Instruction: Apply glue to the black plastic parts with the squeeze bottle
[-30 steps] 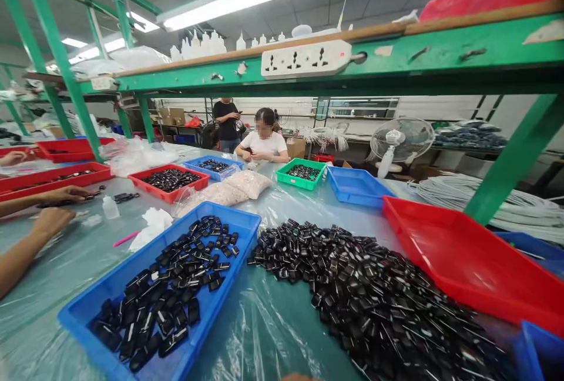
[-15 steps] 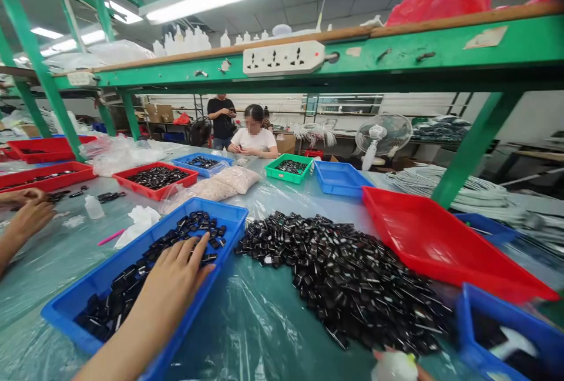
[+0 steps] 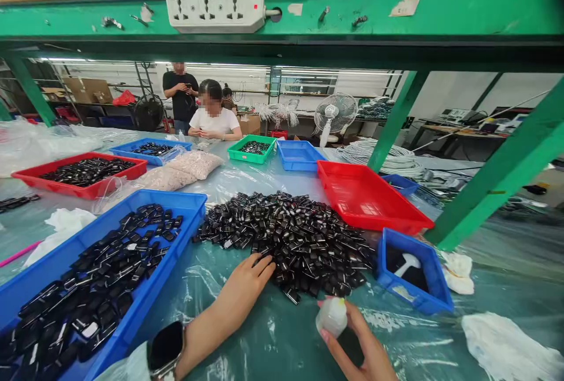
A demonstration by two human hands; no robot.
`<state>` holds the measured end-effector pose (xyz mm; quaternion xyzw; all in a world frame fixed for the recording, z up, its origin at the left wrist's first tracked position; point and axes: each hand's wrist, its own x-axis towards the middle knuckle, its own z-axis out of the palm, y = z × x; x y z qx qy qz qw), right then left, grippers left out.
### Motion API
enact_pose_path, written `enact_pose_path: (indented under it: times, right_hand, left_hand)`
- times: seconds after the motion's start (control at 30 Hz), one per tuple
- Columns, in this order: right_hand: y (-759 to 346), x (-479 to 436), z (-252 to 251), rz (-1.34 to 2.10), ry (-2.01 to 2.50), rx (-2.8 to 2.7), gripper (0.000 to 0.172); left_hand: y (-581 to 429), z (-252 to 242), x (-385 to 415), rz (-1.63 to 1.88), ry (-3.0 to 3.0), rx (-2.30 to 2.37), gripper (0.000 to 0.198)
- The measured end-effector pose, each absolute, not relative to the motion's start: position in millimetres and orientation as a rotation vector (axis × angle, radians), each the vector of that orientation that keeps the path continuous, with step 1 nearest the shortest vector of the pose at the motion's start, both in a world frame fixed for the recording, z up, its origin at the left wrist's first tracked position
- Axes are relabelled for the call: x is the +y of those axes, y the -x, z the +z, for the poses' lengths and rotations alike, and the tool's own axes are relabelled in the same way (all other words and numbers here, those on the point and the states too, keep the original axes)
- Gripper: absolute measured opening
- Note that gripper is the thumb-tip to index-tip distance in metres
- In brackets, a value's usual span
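- Fingertips [image 3: 268,263] of my left hand [image 3: 240,290] touch the pile [image 3: 291,234]; I cannot tell if they grip.
- My right hand [image 3: 372,358] is clamped around a white bottle [image 3: 332,317].
- Pile: glossy black pieces, jumbled on the table [image 3: 264,337].

bright, fairly even light falls from above, leaving the underside of the green shelf beam [image 3: 282,12] dark. white glare streaks the plastic-covered tabletop [image 3: 273,340]; small highlights dot the black plastic parts [image 3: 286,228], and the red tray [image 3: 356,190] shines. a shadow sits below the white bottle [image 3: 333,317]. the edges look stretched, the right side smeared, the upper right corner darkened.
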<state>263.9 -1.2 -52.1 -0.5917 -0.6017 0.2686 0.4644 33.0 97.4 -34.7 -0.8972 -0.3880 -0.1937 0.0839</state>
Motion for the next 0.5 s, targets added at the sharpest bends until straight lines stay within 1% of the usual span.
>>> enact_pose_path:
  times: [0.13, 0.4, 0.5]
  right_hand:
    - [-263.9, -1.5, -50.4, 0.676, 1.474, -1.483, 0.037]
    - [-272.7, -1.8, -46.3, 0.738, 1.505, -1.556, 0.035]
    - [-272.8, -2.7, -49.3, 0.742, 1.507, -1.554, 0.035]
  left_hand:
    - [-18.2, -36.3, 80.8, -0.670, 2.721, -1.097, 0.021]
    - [-16.2, -16.0, 47.5, -0.855, 2.790, -1.163, 0.051]
    - [-17.5, -18.1, 39.9, -0.925, 2.810, -1.277, 0.051]
